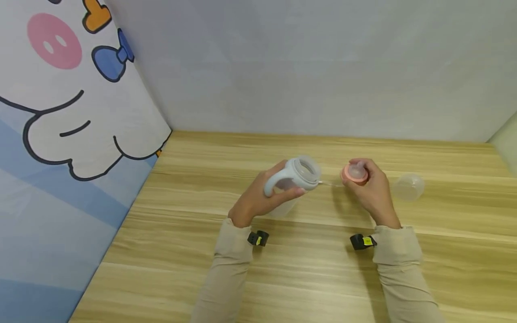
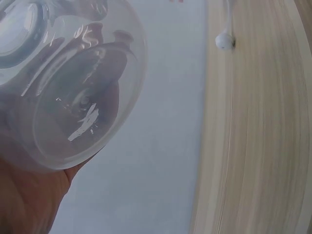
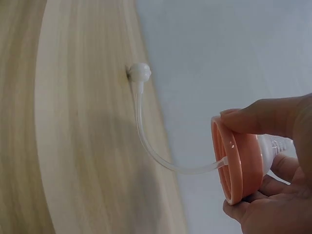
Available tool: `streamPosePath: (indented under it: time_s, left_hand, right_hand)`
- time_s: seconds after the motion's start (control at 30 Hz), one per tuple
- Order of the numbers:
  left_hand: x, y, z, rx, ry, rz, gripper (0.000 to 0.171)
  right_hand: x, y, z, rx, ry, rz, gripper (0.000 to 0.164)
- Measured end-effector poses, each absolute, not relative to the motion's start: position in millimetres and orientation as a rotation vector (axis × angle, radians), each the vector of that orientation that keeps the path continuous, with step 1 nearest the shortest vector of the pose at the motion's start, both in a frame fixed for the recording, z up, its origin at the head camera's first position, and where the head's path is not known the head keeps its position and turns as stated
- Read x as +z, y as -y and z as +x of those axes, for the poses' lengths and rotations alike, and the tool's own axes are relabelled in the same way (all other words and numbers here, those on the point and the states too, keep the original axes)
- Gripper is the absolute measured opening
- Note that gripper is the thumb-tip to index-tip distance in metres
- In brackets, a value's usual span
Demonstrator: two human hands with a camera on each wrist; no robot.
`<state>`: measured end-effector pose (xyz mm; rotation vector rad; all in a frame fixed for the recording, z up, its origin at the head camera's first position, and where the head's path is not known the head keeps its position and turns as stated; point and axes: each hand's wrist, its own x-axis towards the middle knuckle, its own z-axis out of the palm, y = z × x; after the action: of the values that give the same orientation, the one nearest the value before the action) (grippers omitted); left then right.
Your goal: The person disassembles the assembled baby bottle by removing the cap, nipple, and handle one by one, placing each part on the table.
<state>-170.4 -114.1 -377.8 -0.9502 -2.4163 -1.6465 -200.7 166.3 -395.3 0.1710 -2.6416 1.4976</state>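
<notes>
My left hand (image 1: 260,190) grips a clear baby bottle (image 2: 83,97) with a pale blue handled collar (image 1: 307,175). Its open mouth faces up and to the right, and the bottle leans. In my right hand (image 1: 373,188) is a pink screw ring with a clear nipple (image 1: 355,172), pinched between thumb and fingers. From the ring's underside a thin clear straw tube (image 3: 165,165) curves out and ends in a white weighted ball (image 3: 140,72). Ring and bottle are apart, with the tube's end near the bottle's collar in the head view.
A clear dome cap (image 1: 409,187) stands on the wooden table (image 1: 307,269), just right of my right hand. Behind the table rises a pale wall (image 1: 315,76). A cartoon-printed panel (image 1: 81,143) borders the left side.
</notes>
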Motion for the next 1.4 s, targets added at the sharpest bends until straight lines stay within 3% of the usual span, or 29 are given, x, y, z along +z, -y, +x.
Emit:
streamPosePath:
  time_s: [1.0,1.4]
  left_hand:
    - [-377,113,-170,-1.608,2.434,-0.989,0.047]
    - [-377,110,-172,-1.633,2.417,-0.995,0.045]
  right_hand:
    - [-425,-185,-206,1.477,2.818,0.003,0.049]
    - [-398,-189,-202,1.488,2.879,-0.056,0.088]
